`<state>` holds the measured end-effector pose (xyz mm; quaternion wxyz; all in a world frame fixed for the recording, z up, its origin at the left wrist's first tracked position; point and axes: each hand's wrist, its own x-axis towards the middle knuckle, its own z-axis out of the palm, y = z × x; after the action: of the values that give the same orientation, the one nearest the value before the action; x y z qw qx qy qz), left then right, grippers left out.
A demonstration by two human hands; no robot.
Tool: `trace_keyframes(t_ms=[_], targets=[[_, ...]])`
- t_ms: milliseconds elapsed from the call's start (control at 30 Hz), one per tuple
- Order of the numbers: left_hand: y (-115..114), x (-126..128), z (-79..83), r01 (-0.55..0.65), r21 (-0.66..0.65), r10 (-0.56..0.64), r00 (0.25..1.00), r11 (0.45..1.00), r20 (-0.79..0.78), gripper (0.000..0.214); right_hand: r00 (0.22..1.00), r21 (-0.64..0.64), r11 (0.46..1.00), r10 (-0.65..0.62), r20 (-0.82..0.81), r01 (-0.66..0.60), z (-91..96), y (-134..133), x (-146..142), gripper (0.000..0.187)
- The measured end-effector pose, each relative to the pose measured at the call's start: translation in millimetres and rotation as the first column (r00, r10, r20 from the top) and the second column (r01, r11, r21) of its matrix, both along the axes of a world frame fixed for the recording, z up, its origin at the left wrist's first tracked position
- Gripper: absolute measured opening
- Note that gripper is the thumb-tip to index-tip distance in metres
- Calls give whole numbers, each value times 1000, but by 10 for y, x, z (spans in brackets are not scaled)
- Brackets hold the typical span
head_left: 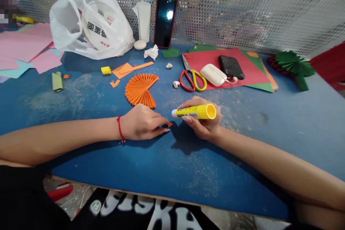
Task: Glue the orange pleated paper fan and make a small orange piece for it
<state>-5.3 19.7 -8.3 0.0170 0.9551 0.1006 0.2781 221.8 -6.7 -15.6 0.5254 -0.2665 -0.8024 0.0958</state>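
A: What's nearest?

B: One blue tabletop (151,165) spanning the frame, and over it, around the centre, two bare hands.

A: The left hand (141,122)?

B: Thumb and forefinger nearly together, with one small orange scrap (170,124) at their tips. Pinched or only pressed down, I can't tell. One red bracelet (121,129) circles the wrist.

A: And the right hand (207,127)?

B: Closed around one yellow glue stick (195,111), just right of centre, its white end pointing left.

A: Beyond the hands?

B: One orange pleated fan (136,90), left of centre, just above the left hand, with a wedge missing at its right.

A: Past that?

B: One yellow cap (106,70) left of the fan; one pair of scissors (188,81), right of centre, with two handle loops, one red, one yellow. Two small pale lumps (176,84) lie near it.

A: To the right?

B: One red sheet (249,68) bearing one white case (214,74) and one black box (231,66).

A: Farthest back?

B: One white plastic bag (107,25), upper left, and one phone (165,21), upright at top centre, before one perforated metal panel (242,7).
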Motion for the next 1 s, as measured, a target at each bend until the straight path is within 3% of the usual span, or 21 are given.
trace_keyframes(t_ms=[267, 333, 433, 533, 1000], targets=[[6, 35, -28, -23, -57, 25, 999, 998, 22, 24, 1000, -7, 1000, -8, -23, 8, -45, 7, 17, 10], [3, 38, -17, -37, -189, 41, 999, 981, 18, 23, 1000, -17, 1000, -18, -22, 17, -42, 4, 16, 11], [11, 40, 14, -56, -431, 60, 998, 901, -4, 21, 1000, -22, 999, -25, -19, 25, -37, 9, 12, 10], [32, 39, 34, -70, -535, 72, 997, 842, -17, 20, 999, -1, 1000, -17, -28, 17, -40, 18, 12, 8], [34, 32, 57, -127, -516, 118, 992, 847, -49, 17, 999, -38, 999, -31, -30, 30, -45, 9, 16, 10]])
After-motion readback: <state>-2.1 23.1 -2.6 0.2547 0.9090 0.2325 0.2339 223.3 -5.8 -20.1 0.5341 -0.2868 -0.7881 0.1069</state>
